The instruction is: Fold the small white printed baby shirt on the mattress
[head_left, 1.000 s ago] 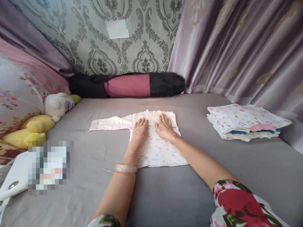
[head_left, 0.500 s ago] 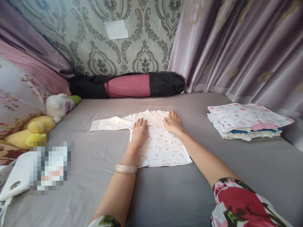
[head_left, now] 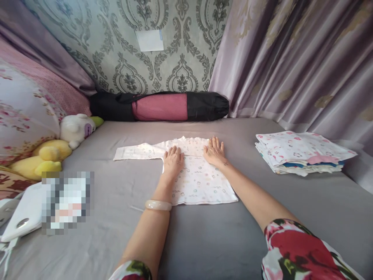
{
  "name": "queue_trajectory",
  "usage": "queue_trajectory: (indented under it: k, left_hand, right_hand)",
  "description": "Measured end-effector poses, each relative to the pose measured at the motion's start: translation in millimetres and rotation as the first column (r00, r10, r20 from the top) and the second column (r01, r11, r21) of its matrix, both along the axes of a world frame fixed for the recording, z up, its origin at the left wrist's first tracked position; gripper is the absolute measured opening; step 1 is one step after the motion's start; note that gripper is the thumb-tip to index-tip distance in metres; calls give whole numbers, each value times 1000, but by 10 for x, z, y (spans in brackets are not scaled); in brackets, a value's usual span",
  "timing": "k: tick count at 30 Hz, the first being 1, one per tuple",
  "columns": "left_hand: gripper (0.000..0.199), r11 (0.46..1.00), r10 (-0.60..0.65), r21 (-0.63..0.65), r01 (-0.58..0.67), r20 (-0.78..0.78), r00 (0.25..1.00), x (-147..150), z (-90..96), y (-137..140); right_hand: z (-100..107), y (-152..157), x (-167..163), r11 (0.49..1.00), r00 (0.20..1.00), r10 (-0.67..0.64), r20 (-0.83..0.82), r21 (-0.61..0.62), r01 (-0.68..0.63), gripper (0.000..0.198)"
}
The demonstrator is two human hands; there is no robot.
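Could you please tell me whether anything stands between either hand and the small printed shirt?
Nothing visible does: the left hand and right hand both rest palm-down directly on the shirt. The folded stack lies apart, off to the right.

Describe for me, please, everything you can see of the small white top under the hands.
The white top looks like thin, soft cotton with small, pale, scattered prints. It lies flat on the grey sheet, its wavy upper edge away from the person and its straight hem towards them. One sleeve stretches out to the left; the other seems folded across the chest. The left hand rests near the outstretched sleeve's base, the right hand at the opposite upper corner.
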State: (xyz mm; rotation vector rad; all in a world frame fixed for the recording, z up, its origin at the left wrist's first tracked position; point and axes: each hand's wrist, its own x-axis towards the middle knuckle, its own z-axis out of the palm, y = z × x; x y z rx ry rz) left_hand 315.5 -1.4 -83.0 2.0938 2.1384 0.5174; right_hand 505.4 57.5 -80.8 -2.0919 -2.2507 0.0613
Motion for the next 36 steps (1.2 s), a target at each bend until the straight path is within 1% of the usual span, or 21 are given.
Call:
queue_trajectory:
  k: [4, 6, 8, 13, 16, 19, 22, 25, 27, 29, 33, 36]
  left_hand:
    - [37, 1000, -4, 24, 4, -12, 1000, 11, 18, -15]
    - [37, 1000, -8, 25, 8, -24, 1000, 13, 16, -24]
    - [37, 1000, -12, 26, 13, -32, 999, 8, 4, -29]
    - [37, 1000, -13, 25, 14, -19, 1000, -13, -35, -15]
    - [35, 999, -8, 31, 8, 9, 1000, -12, -29, -7]
    - [32, 999, 5, 35, -7, 72, 997, -15, 12, 1]
    - [31, 999, 35, 24, -41, 201, 979, -58, 73, 21]
    - [35, 991, 117, 15, -132, 369, 922, -158, 127, 49]
    - [38, 974, 189, 23, -223, 453, 871, -260, 146, 68]
    - [37, 949, 249, 46, -313, 503, 828, -385, 155, 83]
    - [34, 869, 370, 91, -486, 532, 762, -663, 189, 60]
    - [34, 776, 514, 88, -624, 484, 708, -843, 242, -17]
  right_hand:
    - [-8, -132, -213, 988, 989, 149, -11, -31, -149, 64]
    - [-13, -137, -332, 982, 982, 185, -33, -42, -186, 64]
    - [-4, -92, -430, 982, 983, 178, -48, -54, -181, 64]
    - [42, 80, -543, 990, 992, 97, -78, -97, -104, 64]
    - [37, 79, -569, 991, 994, 69, -86, -105, -78, 64]
    - [27, -33, -632, 988, 989, 113, -95, -93, -122, 63]
    - [43, -165, -770, 962, 963, 245, -116, -96, -256, 60]
    - [72, -203, -958, 917, 925, 361, -119, -135, -376, 59]
    - [79, -164, -1089, 906, 916, 385, -118, -142, -399, 60]
    - [71, -99, -1215, 910, 917, 377, -131, -132, -393, 62]
    - [40, 1, -1427, 921, 919, 353, -173, -110, -374, 62]
    - [33, 2, -1533, 933, 930, 324, -175, -101, -344, 59]
